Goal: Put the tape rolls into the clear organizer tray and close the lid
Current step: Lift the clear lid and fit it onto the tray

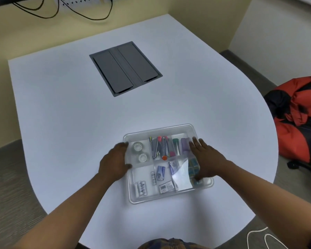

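Clear organizer tray (169,197) sits near the front edge of the white worktop (61,114), lid on top. Both tape rolls (140,152) are in the back-left compartment (pens and batteries fill others). Left hand (113,162) cups the tray's left side, grip wide; right hand (206,159) lies flat on the lid, fingers spread.

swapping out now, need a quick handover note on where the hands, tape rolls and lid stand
Left hand: flat against the left wall of the clear plastic organizer tray, open.
Right hand: palm down on the clear lid over the tray's right side, holding nothing.
Two clear tape rolls: already in the far-left compartment.
Done: rolls in, lid on top.
Left: check the lid is fully seated; I cannot tell.
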